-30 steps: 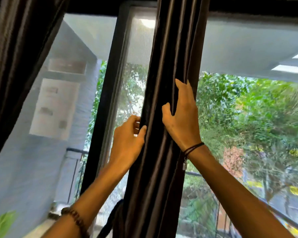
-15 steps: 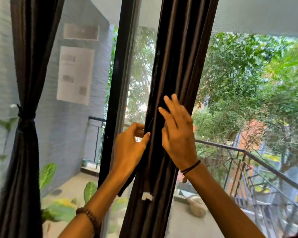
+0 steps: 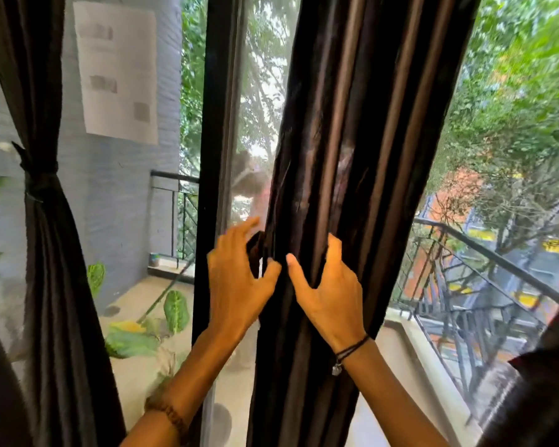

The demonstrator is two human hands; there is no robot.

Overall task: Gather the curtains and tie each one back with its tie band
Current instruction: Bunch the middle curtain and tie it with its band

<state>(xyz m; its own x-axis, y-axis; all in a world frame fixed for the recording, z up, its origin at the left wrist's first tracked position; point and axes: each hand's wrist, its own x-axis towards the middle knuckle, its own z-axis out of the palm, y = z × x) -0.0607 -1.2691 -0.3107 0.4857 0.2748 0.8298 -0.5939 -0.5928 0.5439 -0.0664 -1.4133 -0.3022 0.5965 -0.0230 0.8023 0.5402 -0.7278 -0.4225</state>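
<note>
A dark brown curtain [image 3: 352, 130] hangs gathered in long folds in front of the window, in the middle of the head view. My left hand [image 3: 236, 282] curls round its left edge and holds a dark strip of fabric there, perhaps the tie band. My right hand [image 3: 329, 285] grips a bunch of folds just to the right, thumb in front and fingers tucked behind. At the far left another dark curtain [image 3: 55, 285] hangs cinched at mid-height by its tie band [image 3: 39, 185].
A black window frame post [image 3: 212, 156] stands just left of the middle curtain. Behind the mesh screen lie a balcony with a black railing [image 3: 484, 253], leafy plants [image 3: 175, 311] and a grey wall with a white paper notice [image 3: 118, 72]. Dark fabric [image 3: 549, 382] shows at the right edge.
The view has tilted down and both hands have slid down the curtain. My right hand went from lying flat on the folds to gripping them; my left hand still holds the left edge.
</note>
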